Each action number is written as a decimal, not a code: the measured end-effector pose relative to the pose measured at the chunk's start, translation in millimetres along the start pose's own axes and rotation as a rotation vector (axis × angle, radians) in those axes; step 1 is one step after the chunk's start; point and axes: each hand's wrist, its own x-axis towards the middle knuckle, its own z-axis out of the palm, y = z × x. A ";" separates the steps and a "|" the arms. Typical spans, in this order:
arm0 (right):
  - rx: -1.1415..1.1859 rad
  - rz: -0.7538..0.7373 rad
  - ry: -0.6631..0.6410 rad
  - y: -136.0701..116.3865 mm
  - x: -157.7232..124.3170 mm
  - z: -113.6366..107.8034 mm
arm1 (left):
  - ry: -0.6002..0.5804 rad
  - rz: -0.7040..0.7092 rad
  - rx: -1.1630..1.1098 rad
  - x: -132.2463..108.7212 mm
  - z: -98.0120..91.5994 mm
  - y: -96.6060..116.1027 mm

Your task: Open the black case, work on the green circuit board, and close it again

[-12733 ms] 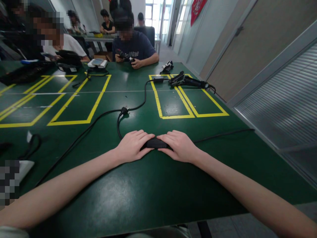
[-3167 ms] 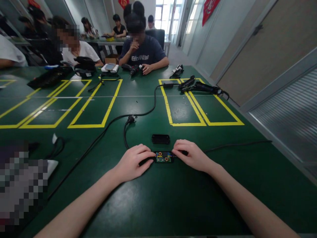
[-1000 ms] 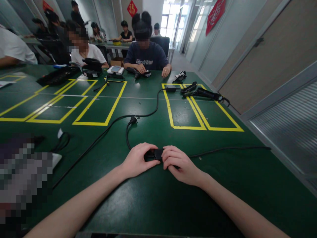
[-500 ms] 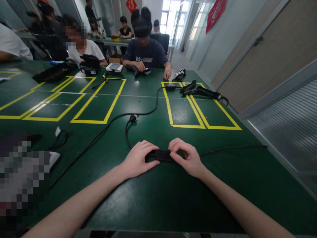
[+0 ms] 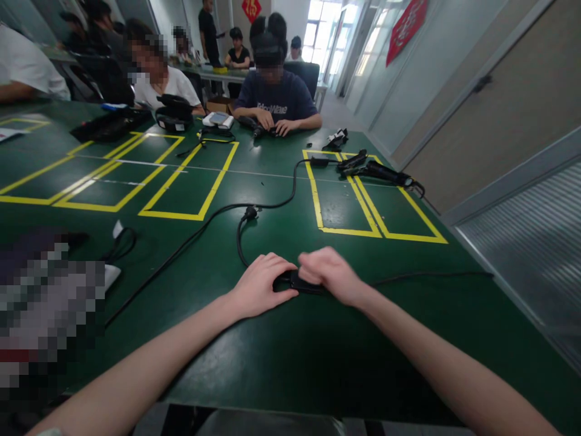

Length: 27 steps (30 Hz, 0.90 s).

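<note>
A black power adapter (image 5: 308, 286) lies flat on the green table in front of me. My left hand (image 5: 265, 283) grips its left end between thumb and fingers. Over the adapter's right part is my right hand (image 5: 330, 274), curled closed and a little blurred; whatever its fingers may hold is hidden. From the adapter's left side a black cord runs under my left hand to a plug (image 5: 250, 212) farther up the table. A thin cable (image 5: 431, 275) stretches away to the right from beneath my right hand.
Yellow tape frames (image 5: 351, 232) mark the green table (image 5: 272, 357). Another long black cable (image 5: 181, 245) crosses it to a black part (image 5: 381, 172) at the far right. A co-worker (image 5: 276, 100) sits opposite, hands on small parts. A blurred-out item (image 5: 49, 303) occupies the left.
My right hand has curled from a loose pinch at the adapter's right end into a closed shape over its top. My left hand keeps its grip. The view has shifted slightly.
</note>
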 end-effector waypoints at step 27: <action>-0.996 -0.210 0.012 78.8 -51.8 -34.0 | 0.077 0.052 0.081 -5.7 -3.6 -7.6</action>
